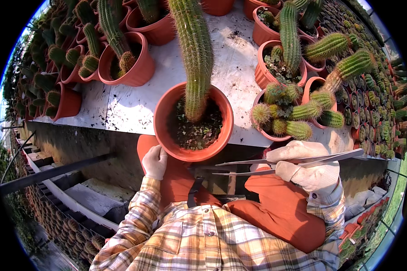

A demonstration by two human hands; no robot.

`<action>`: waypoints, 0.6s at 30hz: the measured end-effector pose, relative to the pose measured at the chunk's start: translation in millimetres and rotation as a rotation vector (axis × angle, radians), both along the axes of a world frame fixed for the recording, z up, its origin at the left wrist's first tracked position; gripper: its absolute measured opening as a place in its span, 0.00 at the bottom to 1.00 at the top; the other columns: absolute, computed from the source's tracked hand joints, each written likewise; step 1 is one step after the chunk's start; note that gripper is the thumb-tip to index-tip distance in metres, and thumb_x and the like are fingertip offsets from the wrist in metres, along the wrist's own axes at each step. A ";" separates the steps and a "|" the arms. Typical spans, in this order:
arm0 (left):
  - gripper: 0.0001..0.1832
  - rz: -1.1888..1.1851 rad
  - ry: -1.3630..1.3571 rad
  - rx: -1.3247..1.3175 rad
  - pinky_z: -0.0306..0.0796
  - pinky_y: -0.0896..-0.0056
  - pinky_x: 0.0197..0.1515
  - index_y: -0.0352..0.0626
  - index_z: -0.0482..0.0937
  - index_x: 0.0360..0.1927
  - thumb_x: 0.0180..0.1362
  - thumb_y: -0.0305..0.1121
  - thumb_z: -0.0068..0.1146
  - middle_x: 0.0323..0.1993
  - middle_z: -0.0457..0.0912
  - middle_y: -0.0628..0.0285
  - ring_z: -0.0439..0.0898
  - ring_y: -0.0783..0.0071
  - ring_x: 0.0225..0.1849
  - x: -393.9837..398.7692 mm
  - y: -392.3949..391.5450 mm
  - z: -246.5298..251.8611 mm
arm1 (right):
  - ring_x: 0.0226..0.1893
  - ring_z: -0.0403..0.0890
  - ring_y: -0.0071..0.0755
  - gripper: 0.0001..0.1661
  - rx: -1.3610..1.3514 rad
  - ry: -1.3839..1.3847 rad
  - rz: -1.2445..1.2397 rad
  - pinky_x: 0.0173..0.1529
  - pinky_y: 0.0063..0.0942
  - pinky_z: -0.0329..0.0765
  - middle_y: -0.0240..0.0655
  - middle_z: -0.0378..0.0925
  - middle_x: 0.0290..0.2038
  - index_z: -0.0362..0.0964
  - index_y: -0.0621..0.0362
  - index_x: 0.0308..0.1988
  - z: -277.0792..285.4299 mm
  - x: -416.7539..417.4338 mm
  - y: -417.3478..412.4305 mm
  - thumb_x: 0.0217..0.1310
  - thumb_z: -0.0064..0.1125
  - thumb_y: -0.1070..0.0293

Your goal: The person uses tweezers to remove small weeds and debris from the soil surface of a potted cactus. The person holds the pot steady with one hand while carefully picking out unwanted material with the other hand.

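Observation:
A potted columnar cactus [196,61] stands before me, its spiny stem rising from dark soil [190,140] with small weeds and debris. Its terracotta-coloured pot [190,154] sits at the front edge of the white table, overhanging it. My left hand [155,164], in a pale glove, is at the pot's lower left side with fingers curled; whether it grips the pot is hidden. To the right of the pot, my gloved right hand [313,178] holds long metal tweezers [346,155]. Their slightly parted tips point left, just below the pot's right side, with nothing between them.
More potted cacti stand on the white table [132,105]: a tall one [127,73] at left, a clustered one [281,117] close at right. Rows of small cacti [363,101] fill the far right. A dark bar [54,172] crosses at lower left. My knees are under the table edge.

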State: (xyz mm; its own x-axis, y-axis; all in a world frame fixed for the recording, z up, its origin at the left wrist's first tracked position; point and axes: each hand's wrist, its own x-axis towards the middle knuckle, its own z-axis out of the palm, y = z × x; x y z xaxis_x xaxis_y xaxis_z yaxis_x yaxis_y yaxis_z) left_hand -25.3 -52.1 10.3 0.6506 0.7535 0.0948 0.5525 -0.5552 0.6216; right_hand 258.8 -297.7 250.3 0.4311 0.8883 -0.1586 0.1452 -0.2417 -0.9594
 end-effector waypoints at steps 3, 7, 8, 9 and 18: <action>0.06 0.006 -0.006 -0.019 0.72 0.64 0.33 0.40 0.79 0.33 0.54 0.30 0.54 0.27 0.78 0.56 0.78 0.57 0.29 -1.3 0.4 -4.0 | 0.30 0.79 0.28 0.11 0.021 0.152 -0.094 0.35 0.22 0.75 0.40 0.79 0.31 0.78 0.69 0.38 9.5 -1.3 -2.4 0.52 0.59 0.77; 0.06 0.007 -0.028 -0.032 0.71 0.64 0.33 0.40 0.78 0.33 0.54 0.30 0.55 0.27 0.77 0.56 0.77 0.57 0.29 -2.9 -0.3 -7.1 | 0.31 0.80 0.30 0.13 0.020 0.251 -0.391 0.35 0.23 0.76 0.37 0.78 0.34 0.76 0.68 0.41 10.5 -4.4 2.7 0.57 0.60 0.70; 0.06 0.004 -0.022 -0.028 0.71 0.64 0.34 0.40 0.78 0.33 0.54 0.31 0.55 0.27 0.78 0.56 0.77 0.57 0.29 -2.3 -0.5 -7.6 | 0.29 0.78 0.26 0.12 0.060 0.113 -0.323 0.33 0.21 0.74 0.36 0.77 0.33 0.76 0.68 0.42 4.2 -2.3 3.8 0.57 0.59 0.74; 0.06 0.004 -0.015 -0.021 0.71 0.63 0.34 0.40 0.78 0.33 0.54 0.31 0.55 0.27 0.78 0.56 0.77 0.57 0.29 -2.2 -0.2 -6.8 | 0.26 0.76 0.22 0.12 0.103 -0.025 -0.252 0.31 0.19 0.72 0.34 0.76 0.32 0.76 0.67 0.43 -4.7 -0.3 5.9 0.57 0.57 0.78; 0.07 0.011 0.017 -0.023 0.73 0.65 0.34 0.41 0.80 0.35 0.55 0.30 0.54 0.28 0.80 0.56 0.79 0.58 0.30 -1.1 0.2 0.5 | 0.30 0.76 0.23 0.14 -0.026 0.018 -0.061 0.33 0.13 0.72 0.42 0.76 0.34 0.71 0.71 0.46 -35.1 -18.2 37.9 0.59 0.52 0.81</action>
State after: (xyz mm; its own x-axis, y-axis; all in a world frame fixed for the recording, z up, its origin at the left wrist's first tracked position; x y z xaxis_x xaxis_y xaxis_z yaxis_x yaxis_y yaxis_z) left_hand -26.4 -52.0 10.8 0.6439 0.7622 0.0662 0.5690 -0.5349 0.6246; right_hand 240.5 -259.8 215.2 0.4814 0.8558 -0.1894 0.1118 -0.2743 -0.9551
